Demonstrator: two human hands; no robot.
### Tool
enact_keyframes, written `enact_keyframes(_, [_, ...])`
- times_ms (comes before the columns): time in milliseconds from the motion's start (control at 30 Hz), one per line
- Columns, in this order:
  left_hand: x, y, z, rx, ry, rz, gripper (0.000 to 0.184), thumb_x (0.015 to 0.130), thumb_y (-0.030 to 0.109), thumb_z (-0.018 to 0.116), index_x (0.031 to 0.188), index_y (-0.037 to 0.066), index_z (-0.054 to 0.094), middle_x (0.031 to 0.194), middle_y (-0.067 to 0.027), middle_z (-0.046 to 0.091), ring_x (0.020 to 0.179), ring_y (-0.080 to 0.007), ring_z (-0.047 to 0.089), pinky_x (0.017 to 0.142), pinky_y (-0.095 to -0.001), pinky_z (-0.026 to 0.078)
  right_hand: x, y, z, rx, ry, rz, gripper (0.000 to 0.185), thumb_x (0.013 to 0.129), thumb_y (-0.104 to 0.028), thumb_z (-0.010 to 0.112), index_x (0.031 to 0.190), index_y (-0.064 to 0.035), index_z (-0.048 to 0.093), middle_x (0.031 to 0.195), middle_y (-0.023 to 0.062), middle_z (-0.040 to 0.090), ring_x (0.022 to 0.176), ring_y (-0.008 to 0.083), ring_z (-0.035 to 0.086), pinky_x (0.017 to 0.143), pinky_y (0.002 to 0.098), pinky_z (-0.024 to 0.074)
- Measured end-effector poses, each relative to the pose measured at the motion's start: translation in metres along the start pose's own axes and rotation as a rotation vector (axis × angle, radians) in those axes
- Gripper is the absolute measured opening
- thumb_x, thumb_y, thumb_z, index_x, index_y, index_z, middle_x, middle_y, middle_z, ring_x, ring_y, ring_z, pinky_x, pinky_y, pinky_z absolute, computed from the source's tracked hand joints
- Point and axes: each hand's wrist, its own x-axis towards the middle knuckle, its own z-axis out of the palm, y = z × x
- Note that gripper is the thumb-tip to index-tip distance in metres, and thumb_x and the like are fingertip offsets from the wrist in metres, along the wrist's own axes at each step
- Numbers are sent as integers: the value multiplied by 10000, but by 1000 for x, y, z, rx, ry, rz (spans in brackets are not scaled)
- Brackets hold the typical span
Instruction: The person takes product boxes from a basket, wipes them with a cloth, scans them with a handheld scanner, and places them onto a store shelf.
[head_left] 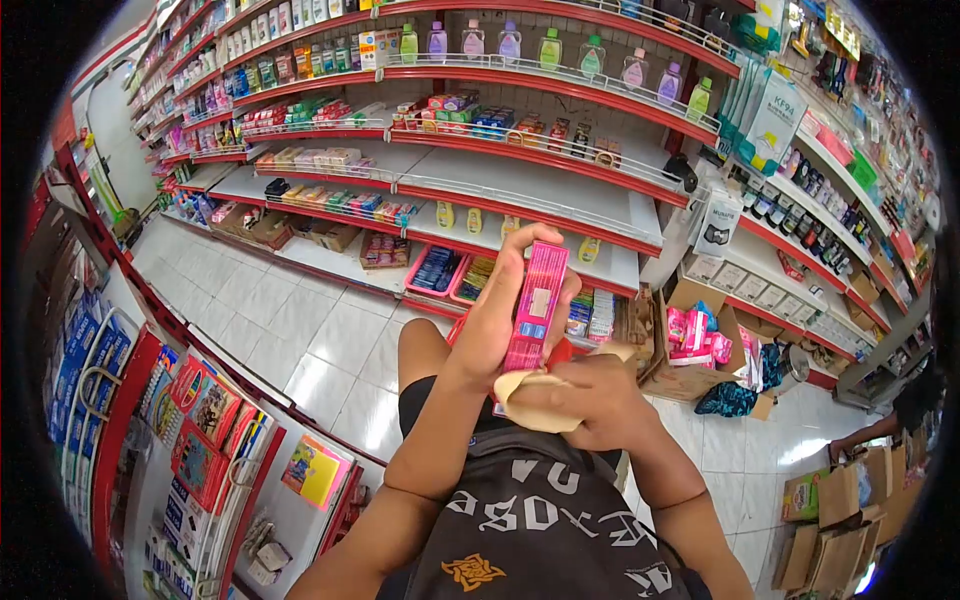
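My left hand (pixel 490 325) is wrapped around a narrow pink box (pixel 541 285) with small printed text and a pale label patch. The box is held upright in front of my body. In my right hand (pixel 605 400) is a bunched pale yellow cloth (pixel 535 402), close under the lower end of the box. Whether the cloth touches the box I cannot tell. Something red shows between the two hands, mostly hidden.
Red-edged shelves (pixel 530 190) ahead carry bottles and boxes. Pink baskets (pixel 436 270) stand low below them. A cardboard box (pixel 672 372) of pink packs is on the floor at right. A book rack (pixel 200 430) stands left. Another person's arm (pixel 865 435) reaches toward cartons (pixel 838 497).
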Motion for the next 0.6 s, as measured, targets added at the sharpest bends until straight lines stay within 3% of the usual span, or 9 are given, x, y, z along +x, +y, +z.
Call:
enact_keyframes(67, [-2, -2, 0, -82, -139, 66, 420, 974, 463, 337, 1257, 153, 341, 855, -82, 504, 643, -97, 497, 560, -217, 419, 1, 9, 7, 80, 266, -114, 469, 655, -34, 665, 1083, -224, 664, 1010, 35, 676, 823, 210, 670, 691, 319, 536])
enact_keyframes(133, [-7, -6, 2, 62, -136, 17, 479, 944, 438, 455, 1273, 120, 313, 915, -68, 497, 740, -110, 500, 631, -218, 411, 4, 22, 5, -121, 581, -2, 360, 692, -33, 668, 1032, -148, 681, 968, 77, 682, 796, 222, 675, 681, 313, 533])
enact_keyframes(167, [-9, -7, 3, 64, -163, 18, 458, 945, 396, 467, 1272, 117, 309, 930, -70, 497, 751, -118, 499, 634, -226, 420, 5, 30, 5, 229, 684, 147, 244, 733, -50, 682, 975, -79, 692, 953, 123, 681, 805, 223, 681, 689, 313, 529])
enact_keyframes(233, [-6, -8, 11, 71, -192, 26, 440, 945, 354, 479, 1272, 114, 305, 944, -72, 498, 763, -126, 499, 637, -235, 428, 8, 25, -4, 161, 704, 166, 220, 743, -61, 689, 963, -57, 690, 942, 136, 680, 808, 231, 682, 692, 316, 528])
enact_keyframes(300, [-4, -5, 26, -17, 158, 62, 406, 940, 275, 466, 1265, 99, 297, 964, -83, 493, 763, -132, 491, 639, -261, 449, 8, 21, 6, 85, 683, 143, 184, 766, -87, 700, 939, -27, 684, 920, 146, 677, 803, 263, 680, 667, 325, 529])
enact_keyframes(400, [1, -13, 2, -230, 32, 90, 377, 936, 225, 438, 1257, 78, 308, 990, -97, 487, 793, -149, 518, 660, -284, 478, -3, 7, 30, 159, 467, 24, 278, 757, -137, 722, 1020, -62, 673, 922, 131, 674, 797, 259, 679, 622, 304, 525])
enact_keyframes(500, [1, -12, -11, -112, 8, 23, 401, 964, 264, 422, 1296, 45, 374, 1050, -107, 546, 876, -146, 560, 706, -279, 497, -13, 19, 32, 149, 371, -80, 294, 765, -163, 716, 1037, -64, 664, 887, 124, 671, 756, 267, 670, 617, 305, 523])
enact_keyframes(567, [-1, -12, 3, 82, 144, -82, 523, 977, 349, 388, 1377, 15, 337, 1138, -116, 573, 877, -173, 597, 789, -285, 485, -10, 30, 17, 105, 387, 179, 305, 789, -206, 695, 1058, -69, 659, 838, 132, 655, 701, 270, 654, 607, 321, 517])
enact_keyframes(600, [-1, -20, -4, 56, 76, -128, 517, 983, 351, 379, 1379, 22, 345, 1167, -115, 568, 954, -168, 595, 838, -292, 479, -8, 37, 12, 137, 455, 305, 317, 794, -217, 689, 1074, -72, 655, 835, 134, 652, 695, 269, 652, 610, 326, 515])
